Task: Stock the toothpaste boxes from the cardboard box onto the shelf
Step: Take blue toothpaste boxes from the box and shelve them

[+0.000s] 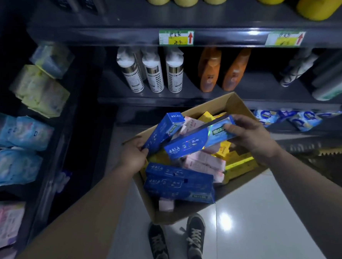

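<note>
Over the cardboard box (237, 103), my left hand (133, 154) and right hand (250, 135) each grip a blue toothpaste box (187, 146), next needing a lift to the shelf (164, 98).

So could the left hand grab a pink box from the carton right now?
Probably not yet: the left hand already grips a blue box, and the long box in the right hand lies across above the pink boxes.

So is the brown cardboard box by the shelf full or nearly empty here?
Fairly full: the open brown cardboard box holds a jumble of blue, pink and yellow toothpaste boxes piled near its rim.
</note>
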